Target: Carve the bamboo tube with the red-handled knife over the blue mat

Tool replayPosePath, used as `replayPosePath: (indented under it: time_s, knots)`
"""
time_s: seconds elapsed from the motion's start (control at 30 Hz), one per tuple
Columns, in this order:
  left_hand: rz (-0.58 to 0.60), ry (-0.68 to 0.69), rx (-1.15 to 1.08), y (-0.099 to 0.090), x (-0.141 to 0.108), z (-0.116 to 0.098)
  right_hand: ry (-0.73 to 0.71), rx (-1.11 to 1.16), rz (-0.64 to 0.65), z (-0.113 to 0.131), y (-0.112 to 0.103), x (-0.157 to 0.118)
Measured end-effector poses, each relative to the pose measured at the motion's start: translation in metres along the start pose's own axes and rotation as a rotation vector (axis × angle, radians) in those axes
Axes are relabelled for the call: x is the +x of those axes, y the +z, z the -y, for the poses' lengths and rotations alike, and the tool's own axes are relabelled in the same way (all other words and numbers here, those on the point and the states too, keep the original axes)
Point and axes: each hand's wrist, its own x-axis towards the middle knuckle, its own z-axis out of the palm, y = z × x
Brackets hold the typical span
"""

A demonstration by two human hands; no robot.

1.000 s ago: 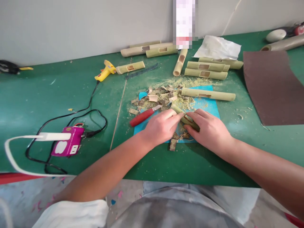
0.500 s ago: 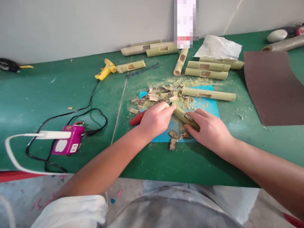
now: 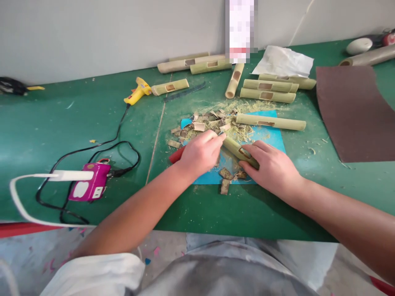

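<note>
My left hand (image 3: 202, 153) is closed around a red-handled tool (image 3: 177, 154); a small dark part of it shows by the thumb, and the rest is hidden. That thumb lies at the far end of a short bamboo tube (image 3: 234, 146) with a rectangular window cut in its side. My right hand (image 3: 270, 166) grips the tube's near end, fingers beside the window. The tube is held slanting over a blue sheet (image 3: 277, 139). Bamboo chips (image 3: 199, 126) and pale shavings are heaped just beyond my left hand. A few dark chips (image 3: 226, 173) lie below the tube.
Another windowed bamboo tube (image 3: 271, 122) rests across the blue sheet, with several more (image 3: 268, 95) behind. A yellow glue gun (image 3: 138, 91) and a purple power adapter (image 3: 89, 181) with trailing cords occupy the left. To the right lies a brown sheet (image 3: 354, 115); white paper (image 3: 282, 61) is at the back.
My left hand has shifted slightly left and toward me along with the tool. My right hand keeps its grip on the bamboo tube, nearly unmoved.
</note>
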Motion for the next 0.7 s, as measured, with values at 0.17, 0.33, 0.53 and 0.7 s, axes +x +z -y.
replayPosePath:
  time_s: [0.17,0.33,0.53,0.7]
  knots:
    - [0.041,0.023,0.003,0.000,0.000,-0.009,0.004,-0.005,0.015,0.000,0.000,0.001]
    - [0.074,0.065,0.005,0.000,0.000,-0.014,-0.006,-0.004,0.010,-0.001,0.002,0.000]
    - [0.070,0.045,-0.009,0.002,-0.001,-0.009,-0.018,-0.005,-0.001,0.000,0.001,0.000]
    - [0.024,0.018,0.025,0.000,0.000,-0.009,-0.010,-0.021,0.000,0.001,0.001,0.000]
